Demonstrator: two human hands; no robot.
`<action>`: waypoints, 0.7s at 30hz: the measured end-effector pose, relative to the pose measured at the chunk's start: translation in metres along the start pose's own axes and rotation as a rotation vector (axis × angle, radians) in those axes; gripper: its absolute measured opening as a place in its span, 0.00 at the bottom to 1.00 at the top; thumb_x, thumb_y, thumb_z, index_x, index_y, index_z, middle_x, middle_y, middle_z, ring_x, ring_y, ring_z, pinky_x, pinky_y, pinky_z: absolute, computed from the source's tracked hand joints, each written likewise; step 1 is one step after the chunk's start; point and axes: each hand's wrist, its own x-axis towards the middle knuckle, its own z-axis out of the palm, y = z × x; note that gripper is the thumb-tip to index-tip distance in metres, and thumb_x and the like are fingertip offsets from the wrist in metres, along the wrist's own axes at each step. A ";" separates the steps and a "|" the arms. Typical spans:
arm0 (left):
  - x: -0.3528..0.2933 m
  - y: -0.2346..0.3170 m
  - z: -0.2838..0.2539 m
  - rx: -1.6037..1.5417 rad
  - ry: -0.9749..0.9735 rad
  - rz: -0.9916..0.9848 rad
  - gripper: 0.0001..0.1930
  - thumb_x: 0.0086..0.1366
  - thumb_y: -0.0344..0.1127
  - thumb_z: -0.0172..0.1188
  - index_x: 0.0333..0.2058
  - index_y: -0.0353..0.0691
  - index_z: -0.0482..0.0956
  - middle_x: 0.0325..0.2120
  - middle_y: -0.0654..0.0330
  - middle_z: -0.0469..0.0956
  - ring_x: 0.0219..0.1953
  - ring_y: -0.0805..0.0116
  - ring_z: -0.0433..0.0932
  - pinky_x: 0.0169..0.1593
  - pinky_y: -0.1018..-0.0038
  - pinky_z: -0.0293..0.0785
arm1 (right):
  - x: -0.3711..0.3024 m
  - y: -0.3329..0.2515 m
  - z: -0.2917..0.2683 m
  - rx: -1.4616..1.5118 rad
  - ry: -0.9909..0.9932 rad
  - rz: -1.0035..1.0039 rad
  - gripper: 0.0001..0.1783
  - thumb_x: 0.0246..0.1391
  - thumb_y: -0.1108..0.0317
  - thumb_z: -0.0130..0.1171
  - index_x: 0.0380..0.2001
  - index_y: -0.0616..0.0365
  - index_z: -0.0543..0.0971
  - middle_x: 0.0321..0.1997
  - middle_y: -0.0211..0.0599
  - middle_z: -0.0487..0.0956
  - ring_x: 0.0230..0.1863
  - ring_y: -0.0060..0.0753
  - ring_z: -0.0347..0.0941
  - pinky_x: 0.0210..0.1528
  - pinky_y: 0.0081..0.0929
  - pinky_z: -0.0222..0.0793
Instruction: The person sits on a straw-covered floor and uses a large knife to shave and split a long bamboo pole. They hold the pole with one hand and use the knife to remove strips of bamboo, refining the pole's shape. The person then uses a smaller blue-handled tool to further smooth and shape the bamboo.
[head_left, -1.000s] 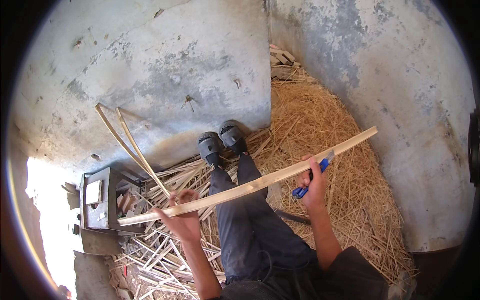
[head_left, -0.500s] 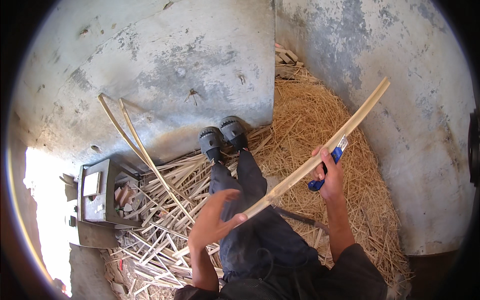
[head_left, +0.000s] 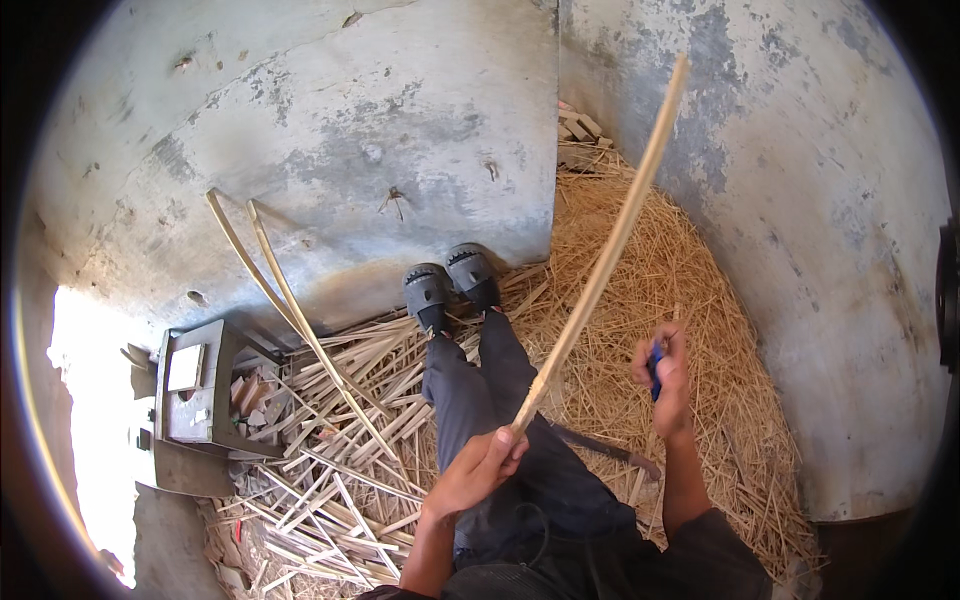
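Observation:
The lower end of a long, pale split bamboo strip (head_left: 608, 255) is gripped in my left hand (head_left: 475, 475), above my lap. From there it slants up and away to the right, its far tip in front of the grey wall. My right hand (head_left: 674, 385), off to the right and apart from the strip, has its fingers curled round a blue utility knife (head_left: 656, 370). Most of the knife is hidden by the fingers, and I cannot make out its blade.
Two bent bamboo strips (head_left: 300, 325) lean against the wall (head_left: 330, 130). Many split strips (head_left: 330, 500) litter the floor at left, beside a dark wooden box (head_left: 215, 400). Straw-like shavings (head_left: 730, 470) cover the right side. A dark bar-like tool (head_left: 610, 447) lies by my leg.
My left hand has closed on the strip's lower end. The right hand has let go of the strip, keeping the knife. The strip now stands steeper, its tip swung up and left.

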 end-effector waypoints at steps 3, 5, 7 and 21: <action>-0.005 0.007 0.004 -0.030 0.072 -0.004 0.29 0.80 0.61 0.32 0.35 0.40 0.67 0.22 0.72 0.59 0.22 0.83 0.55 0.24 0.82 0.53 | -0.010 -0.023 0.024 -0.358 -0.063 -0.089 0.21 0.64 0.50 0.59 0.47 0.57 0.73 0.31 0.37 0.75 0.32 0.31 0.75 0.35 0.29 0.71; -0.007 0.009 0.005 -0.024 0.117 -0.009 0.29 0.80 0.61 0.32 0.35 0.40 0.67 0.22 0.72 0.59 0.22 0.83 0.55 0.24 0.82 0.53 | -0.011 -0.038 0.031 -0.547 -0.152 -0.136 0.20 0.63 0.53 0.62 0.46 0.59 0.78 0.34 0.40 0.79 0.34 0.37 0.80 0.35 0.31 0.74; -0.008 0.006 0.007 -0.024 0.127 0.008 0.27 0.82 0.55 0.34 0.36 0.37 0.69 0.23 0.68 0.63 0.24 0.80 0.59 0.27 0.80 0.58 | -0.009 -0.044 0.032 -0.620 -0.281 -0.192 0.19 0.63 0.55 0.64 0.45 0.60 0.81 0.36 0.42 0.81 0.34 0.41 0.82 0.34 0.33 0.76; -0.006 0.015 0.021 0.280 0.196 0.219 0.23 0.83 0.46 0.39 0.38 0.33 0.72 0.20 0.55 0.69 0.24 0.62 0.69 0.33 0.66 0.68 | -0.003 -0.050 0.046 -0.830 -0.267 -0.454 0.18 0.57 0.51 0.69 0.41 0.53 0.83 0.24 0.29 0.75 0.19 0.29 0.74 0.20 0.28 0.68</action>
